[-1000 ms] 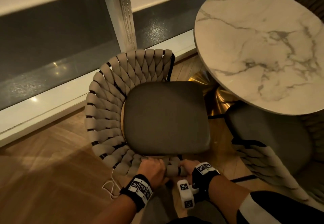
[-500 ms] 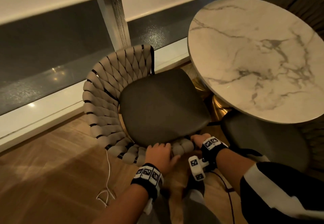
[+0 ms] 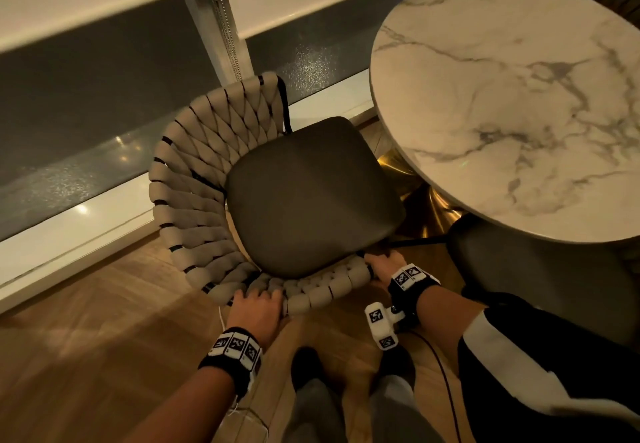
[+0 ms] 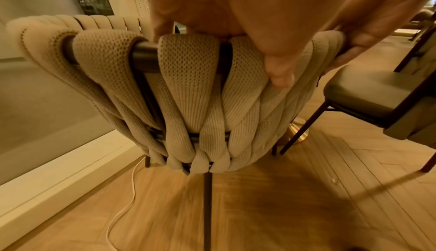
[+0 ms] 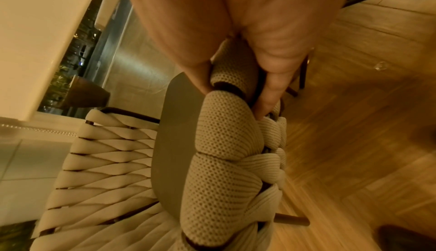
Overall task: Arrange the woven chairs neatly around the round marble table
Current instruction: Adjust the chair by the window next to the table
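Observation:
A woven beige chair (image 3: 207, 172) with a dark seat cushion (image 3: 311, 196) stands in front of me, its seat front turned toward the round marble table (image 3: 512, 96). My left hand (image 3: 256, 307) grips the woven top rail near its middle; in the left wrist view the thumb (image 4: 278, 72) lies down the back of the straps (image 4: 186, 79). My right hand (image 3: 382, 264) grips the rail's right end, fingers curled round the woven rail (image 5: 224, 143) in the right wrist view. A second chair (image 3: 540, 276) is tucked under the table at the right.
A low white ledge (image 3: 69, 234) and dark window glass run close behind the chair on the left. The table's gold pedestal (image 3: 426, 210) stands just past the seat. A thin white cable (image 4: 122, 208) trails on the wood floor. My feet (image 3: 308, 366) are right behind the chair.
The chair has swung round, its seat front now nearer the table and its back toward the window ledge. My hands have spread apart along the rail, the right one to its end.

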A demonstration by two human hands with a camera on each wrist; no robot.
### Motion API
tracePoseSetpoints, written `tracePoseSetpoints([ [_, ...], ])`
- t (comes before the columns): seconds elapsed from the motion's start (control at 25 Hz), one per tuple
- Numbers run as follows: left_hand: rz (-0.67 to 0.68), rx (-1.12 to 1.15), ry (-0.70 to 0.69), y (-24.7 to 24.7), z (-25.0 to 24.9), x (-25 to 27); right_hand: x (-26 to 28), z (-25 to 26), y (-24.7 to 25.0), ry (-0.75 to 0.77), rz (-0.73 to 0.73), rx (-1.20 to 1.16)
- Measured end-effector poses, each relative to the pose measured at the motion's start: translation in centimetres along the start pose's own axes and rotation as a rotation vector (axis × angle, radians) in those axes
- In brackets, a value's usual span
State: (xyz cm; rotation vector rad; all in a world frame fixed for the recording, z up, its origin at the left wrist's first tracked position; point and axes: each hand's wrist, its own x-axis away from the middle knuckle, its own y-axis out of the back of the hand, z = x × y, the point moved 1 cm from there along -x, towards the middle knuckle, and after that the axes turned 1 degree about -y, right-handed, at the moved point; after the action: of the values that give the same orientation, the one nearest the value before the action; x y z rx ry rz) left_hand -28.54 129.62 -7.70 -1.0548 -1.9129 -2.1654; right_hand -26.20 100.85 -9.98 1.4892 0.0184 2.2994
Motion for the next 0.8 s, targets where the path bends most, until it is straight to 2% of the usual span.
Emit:
tracePoseSetpoints([
  [0.08, -0.031, 0.016, 0.018, 0.0, 0.1, -0.1, 0.9, -0.1, 0.0, 0.000, -0.001, -0.149],
  [0.2, -0.084, 0.046, 0.046, -0.1, -0.1, 0.2, 3.1, -0.9, 1.1, 0.012, 0.066, -0.175],
  [0.28, -0.111, 0.071, 0.064, 0.1, -0.4, 0.7, 4.9, -1.7, 2.6, 0.020, 0.080, -0.056],
  [0.4, -0.092, 0.145, 0.068, 0.9, -0.7, 2.4, 7.1, -4.0, 6.0, 0.009, 0.109, 0.260],
  [0.56, 0.013, 0.248, 0.082, 2.1, -1.1, 6.5, 9.1, -8.4, 13.4, 0.014, 0.070, 0.468],
  [0.72, 0.222, 0.370, 0.175, 2.2, -4.4, 10.9, 9.8, -11.0, 22.7, 0.060, 0.027, 0.429],
  [0.8, 0.221, 0.412, 0.170, 2.3, -8.7, 12.5, 10.0, -12.2, 27.7, 0.083, 0.002, 0.351],
])
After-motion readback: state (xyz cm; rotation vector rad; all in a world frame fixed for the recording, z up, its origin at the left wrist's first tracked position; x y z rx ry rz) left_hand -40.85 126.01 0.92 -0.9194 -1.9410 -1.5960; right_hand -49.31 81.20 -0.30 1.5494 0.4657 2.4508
